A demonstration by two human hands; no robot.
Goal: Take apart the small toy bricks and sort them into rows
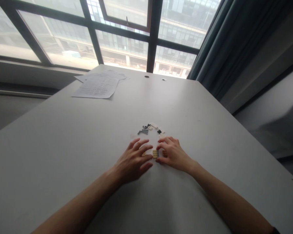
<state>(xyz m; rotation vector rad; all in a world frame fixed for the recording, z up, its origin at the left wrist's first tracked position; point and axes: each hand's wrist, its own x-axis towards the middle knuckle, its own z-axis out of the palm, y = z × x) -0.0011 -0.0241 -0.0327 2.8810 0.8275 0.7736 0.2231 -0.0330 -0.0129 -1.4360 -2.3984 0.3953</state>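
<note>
My left hand (136, 160) hovers palm down over the white table, its fingers spread and nothing held in them. Under its fingers a bit of another tan toy brick (143, 153) shows, mostly hidden. Between my hands lies a small tan and grey studded building-brick piece (155, 154). The thumb and index finger of my right hand (172, 154) grip its grey right end from the near and far edges. A reddish-brown piece (164, 153) is partly visible beneath my right palm.
Beyond my hands, loose grey bricks (144, 131), white bricks (153, 125) and a black brick (159, 131) form an arc. Printed papers (97, 86) lie at the table's far left. Two round cable holes (146, 77) sit near the far edge, before the window; a dark curtain (217, 48) hangs right.
</note>
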